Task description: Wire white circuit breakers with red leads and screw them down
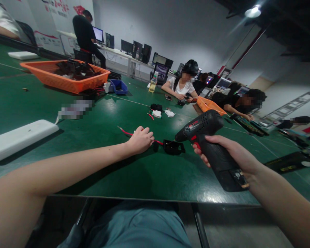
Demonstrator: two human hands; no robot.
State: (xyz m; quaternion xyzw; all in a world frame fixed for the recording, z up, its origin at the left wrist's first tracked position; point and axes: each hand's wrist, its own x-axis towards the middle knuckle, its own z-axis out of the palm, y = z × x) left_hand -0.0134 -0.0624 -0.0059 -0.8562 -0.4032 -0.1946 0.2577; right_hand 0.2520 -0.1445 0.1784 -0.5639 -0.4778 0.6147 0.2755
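Observation:
My right hand [232,153] is wrapped round the handle of a black cordless drill [209,137] with red trim, its nose pointing left at a small black part [173,147] on the green table [98,137]. My left hand [141,139] rests on the table with fingers curled, pinching a red wire [126,132] right beside that black part. The wire runs from the part out to the left behind my knuckles.
An orange basket [64,81] of dark parts and a blue bin [119,86] stand far left. A white slab [18,137] lies near left. Small white and black parts [158,112] lie mid-table. Two seated people work opposite by another orange basket [209,105]; one person stands at computer desks.

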